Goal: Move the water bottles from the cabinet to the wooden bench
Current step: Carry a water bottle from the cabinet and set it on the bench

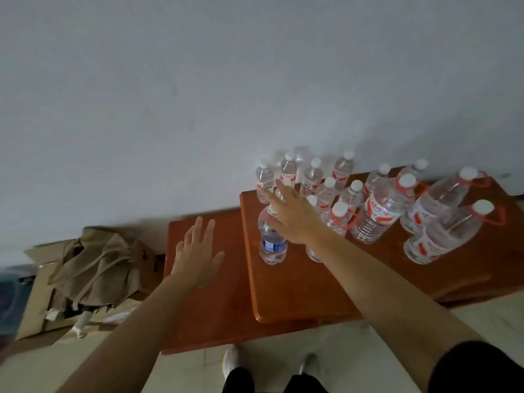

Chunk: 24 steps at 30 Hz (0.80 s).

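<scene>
Fingers (272,198) of the right hand (295,219) are stretched out and slightly spread over the top of a blue-labelled water bottle (272,245); the palm covers its cap, and I cannot tell whether the hand is touching the bottle or only hovering just above it. Nothing is pinched between the fingers. That bottle stands upright near the left front of the upper bench (297,293), a reddish-brown wooden top set against the pale wall (198,95).

Behind and to the right of it stands a cluster of small red-labelled bottles (312,177) with white caps, upright and close together toward the wall. Further right are 4 larger bottles (380,214) with red carry handles at their necks, also upright on the same bench.

The left hand (195,256) is flat and open, fingers spread, held above a lower bench section (209,313) of the same wood just left of the upper one. It holds nothing.

On the floor to the left lies a heap of flattened cardboard (39,302) with a brown cloth bag (99,265) slumped on top. At the bottom edge, the person's 2 shoes (231,361) show on the light floor in front of the bench.
</scene>
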Tool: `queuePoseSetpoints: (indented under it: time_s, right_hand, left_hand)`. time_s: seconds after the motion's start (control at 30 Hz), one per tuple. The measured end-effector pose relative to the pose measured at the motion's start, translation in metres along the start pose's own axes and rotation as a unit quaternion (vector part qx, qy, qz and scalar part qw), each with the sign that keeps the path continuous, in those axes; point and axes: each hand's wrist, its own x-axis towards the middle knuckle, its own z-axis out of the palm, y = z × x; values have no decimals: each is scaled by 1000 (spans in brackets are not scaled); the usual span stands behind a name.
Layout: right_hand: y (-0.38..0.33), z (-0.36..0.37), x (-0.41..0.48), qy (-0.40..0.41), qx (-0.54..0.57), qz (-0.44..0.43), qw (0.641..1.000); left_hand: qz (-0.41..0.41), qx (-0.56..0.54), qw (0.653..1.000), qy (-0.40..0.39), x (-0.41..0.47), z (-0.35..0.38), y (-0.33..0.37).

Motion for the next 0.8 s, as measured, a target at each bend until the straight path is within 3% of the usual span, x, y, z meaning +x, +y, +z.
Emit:
queuePoseSetpoints:
  time_s: [0.07,0.23,0.37,0.6,0.7,0.8]
  right_hand:
    - [-10,11,8,-40,28,18,999]
    - [-4,27,-8,9,69,70,995]
    - [11,29,-42,32,98,128,986]
    - [38,70,-128,68,153,242,956]
    - [48,89,-156,78,177,298,935]
    - [72,115,-181,27,208,373,904]
  left_hand:
    - [7,-1,1000,-21,14,1,-14]
    - [80,42,993,-79,62,20,-27]
    - [156,57,977,-137,101,36,4]
    - [354,115,903,-217,133,89,95]
    - [369,117,894,-226,137,115,118]
    - [359,117,903,-205,138,137,129]
